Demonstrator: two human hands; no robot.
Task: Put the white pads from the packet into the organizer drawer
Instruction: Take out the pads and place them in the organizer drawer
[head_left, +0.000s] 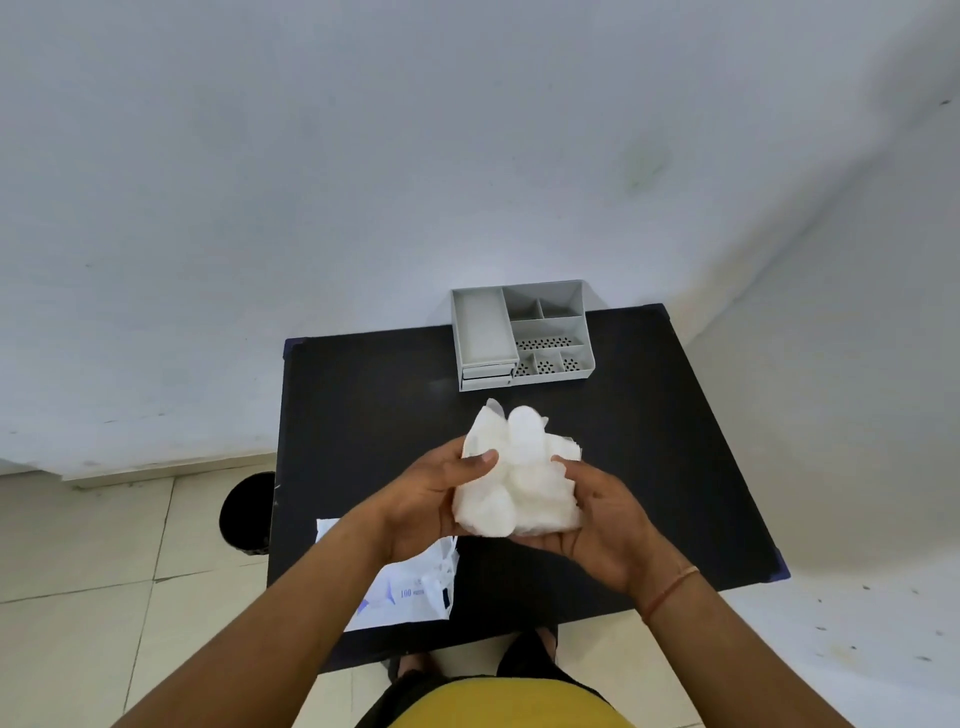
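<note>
Together, the left hand (431, 499) and right hand (602, 525) cup a loose heap of white pads (519, 473) above the black table (649, 441). Squaring them first would likely help them fit the open drawer (483, 330) of the grey organizer (566, 332) beyond. Nothing blocks the way; the emptied packet (405, 587) lies near the left wrist.

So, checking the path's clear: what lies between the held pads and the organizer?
Only bare black table between the pads and the organizer, in the head view.
</note>
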